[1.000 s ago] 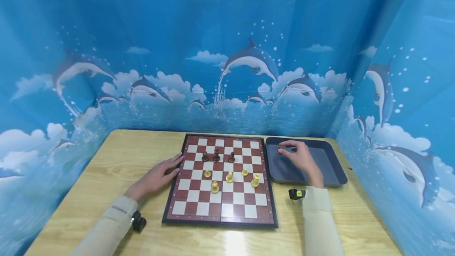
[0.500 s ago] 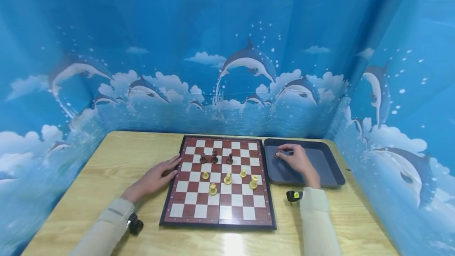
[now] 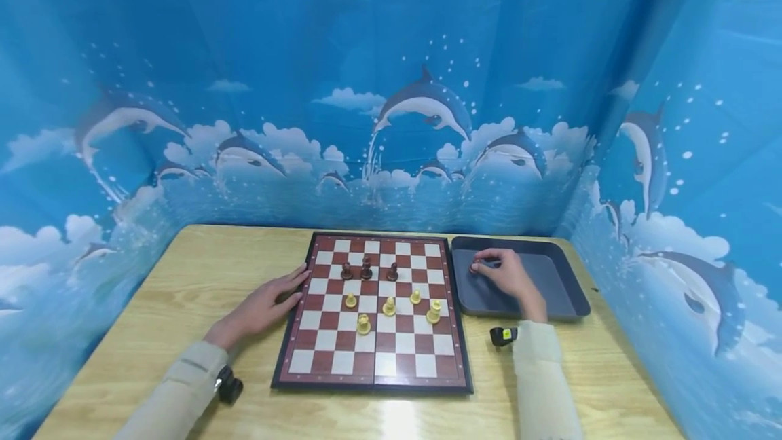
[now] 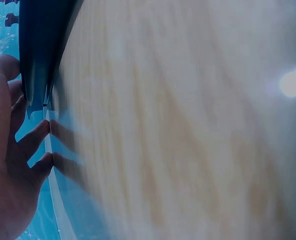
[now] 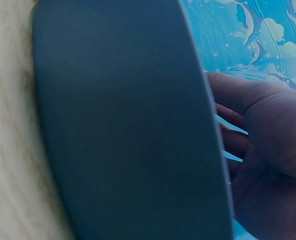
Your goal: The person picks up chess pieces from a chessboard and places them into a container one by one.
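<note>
A chessboard with red-brown and white squares lies on the table. My left hand touches its left edge with fairly straight fingers; in the left wrist view that hand is beside the dark board edge. Over the left part of the grey tray, my right hand pinches a small dark brown chess piece, mostly covered by the fingers. The tray wall hides the fingertips of the right hand in the right wrist view.
Three dark brown chess pieces, one a taller piece, stand on the far half of the board. Several cream pieces, among them a rook-like one, stand nearer. A blue dolphin-print curtain closes off the table's far side.
The right hand has lowered slightly into the tray with the dark chess piece between its fingers. The left hand stays at the board edge. The whole head view has shifted a little.
</note>
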A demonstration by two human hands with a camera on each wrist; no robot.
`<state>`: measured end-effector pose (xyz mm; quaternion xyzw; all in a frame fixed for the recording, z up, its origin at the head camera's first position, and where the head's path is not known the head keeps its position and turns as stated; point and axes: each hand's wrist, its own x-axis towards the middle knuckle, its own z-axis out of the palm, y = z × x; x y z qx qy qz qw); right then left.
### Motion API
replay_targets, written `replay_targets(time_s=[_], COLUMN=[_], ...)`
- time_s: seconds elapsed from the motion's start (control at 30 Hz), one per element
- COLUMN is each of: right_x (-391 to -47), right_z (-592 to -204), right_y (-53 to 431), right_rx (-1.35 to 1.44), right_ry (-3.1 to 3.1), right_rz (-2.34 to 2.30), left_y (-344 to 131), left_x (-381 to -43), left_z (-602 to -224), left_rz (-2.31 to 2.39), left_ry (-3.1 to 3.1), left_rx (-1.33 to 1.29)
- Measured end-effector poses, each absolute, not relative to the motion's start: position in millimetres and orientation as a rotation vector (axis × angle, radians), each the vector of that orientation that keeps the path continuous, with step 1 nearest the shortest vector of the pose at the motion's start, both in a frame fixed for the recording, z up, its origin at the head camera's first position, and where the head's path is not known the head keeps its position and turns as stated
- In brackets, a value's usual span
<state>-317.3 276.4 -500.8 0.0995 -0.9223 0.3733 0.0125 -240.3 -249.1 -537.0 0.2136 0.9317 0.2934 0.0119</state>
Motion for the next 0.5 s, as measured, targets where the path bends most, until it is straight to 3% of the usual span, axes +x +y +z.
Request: replay_targets(time_s=[0.5], right_x=[-312.4], right_z=[-483.1], right_y=[271.3], right_rx=[0.305], right_ry=[-2.886], right_rz=[1.119], left_y=[-248.8], left_x=[-239.8], left_z=[-534.3], left_rz=[0.943], left_ry=[2.902], left_rx=[0.679])
